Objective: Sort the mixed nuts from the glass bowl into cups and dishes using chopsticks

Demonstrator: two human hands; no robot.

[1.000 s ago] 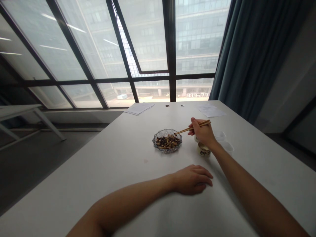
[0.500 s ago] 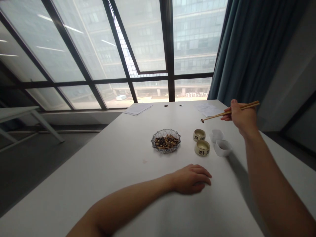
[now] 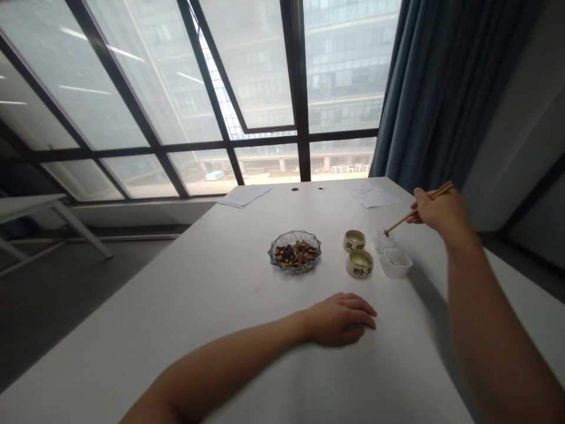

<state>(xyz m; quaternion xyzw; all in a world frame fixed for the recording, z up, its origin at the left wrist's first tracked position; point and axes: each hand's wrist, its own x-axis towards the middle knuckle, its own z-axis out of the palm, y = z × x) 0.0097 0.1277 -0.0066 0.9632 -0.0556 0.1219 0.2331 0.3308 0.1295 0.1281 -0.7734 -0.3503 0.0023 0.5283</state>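
My right hand (image 3: 435,213) is closed around a pair of wooden chopsticks (image 3: 402,221). At their tips is a small dark reddish piece (image 3: 386,233), too small to name, over the farther clear plastic cup (image 3: 385,244). A second clear plastic cup (image 3: 396,269) stands nearer, with a little something at its bottom. To their left are two small cream cups with dark characters, the far cup (image 3: 354,247) and the near cup (image 3: 359,273). My left hand (image 3: 342,320) lies on the table, fingers stretched out, holding nothing. A scalloped glass bowl (image 3: 272,254) holds mixed dried bits.
The white table (image 3: 212,282) reaches toward the windows. Paper sheets lie at its far left (image 3: 244,196) and far right (image 3: 371,196). A blue curtain (image 3: 424,106) hangs at the right; another table (image 3: 30,206) stands at the left.
My right hand has moved the chopsticks and the small dark piece right and down, from above the table beyond the cream cups to over the farther plastic cup. My left hand stays put.
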